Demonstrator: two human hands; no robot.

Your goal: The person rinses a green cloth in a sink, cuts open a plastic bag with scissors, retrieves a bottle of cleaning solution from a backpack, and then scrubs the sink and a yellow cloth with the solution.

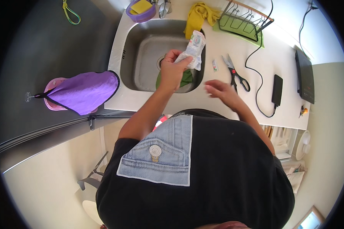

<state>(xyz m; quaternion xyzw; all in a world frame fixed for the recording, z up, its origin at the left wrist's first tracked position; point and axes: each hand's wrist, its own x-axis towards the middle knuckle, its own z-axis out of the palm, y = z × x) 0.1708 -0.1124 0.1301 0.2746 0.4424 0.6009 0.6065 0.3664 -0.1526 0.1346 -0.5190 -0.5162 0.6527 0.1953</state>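
Note:
My left hand (173,67) holds a crumpled white plastic packet (195,47) with print on it, above the right part of a stainless steel sink (149,45). Over the counter's front part, to the right of the sink, my right hand (219,89) is held with fingers loosely curled and nothing seen in it. A small cut-off piece of packaging (215,65) lies on the counter beyond that hand. Beside it rest scissors (233,71) with black handles, blades partly apart. In the sink, partly hidden by my left arm, is a green cloth (186,78).
A yellow cloth (199,17) hangs over the sink's back right edge. Behind it stand a purple sponge bowl (142,15) and a black wire rack (240,25). A cable runs to a black power bank (277,90) on the right. A purple cloth (86,88) hangs at left.

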